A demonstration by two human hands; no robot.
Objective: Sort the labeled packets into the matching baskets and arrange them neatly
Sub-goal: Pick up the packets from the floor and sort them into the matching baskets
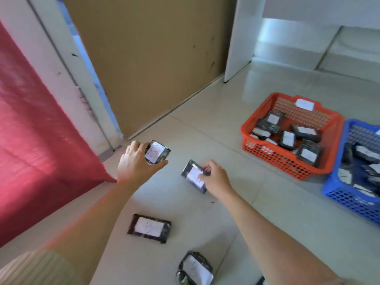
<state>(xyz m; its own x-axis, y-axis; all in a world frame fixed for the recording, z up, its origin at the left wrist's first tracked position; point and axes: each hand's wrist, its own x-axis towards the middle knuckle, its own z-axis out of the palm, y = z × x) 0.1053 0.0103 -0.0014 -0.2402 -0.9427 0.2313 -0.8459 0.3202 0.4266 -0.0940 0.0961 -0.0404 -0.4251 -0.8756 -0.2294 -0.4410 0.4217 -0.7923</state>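
Dark film-wrapped packet with white label [194,268] and second packet [149,228] lie flat on pale tiled floor [308,212]. Beyond, right grip [213,178] pinches third packet [192,173] on the floor, long axis near-to-far; left grip [136,163] clasps raised fourth packet [157,152], red B upright. Farthest: orange plastic basket [277,159], blue plastic basket [345,198], both holding packets.

B packet [157,152] in left hand [135,161], second packet [193,175] tilted in right hand [216,179], third packet [149,228], fourth packet [195,269] flat on floor [226,130], red basket [277,159], blue basket [345,200] part-filled, side by side
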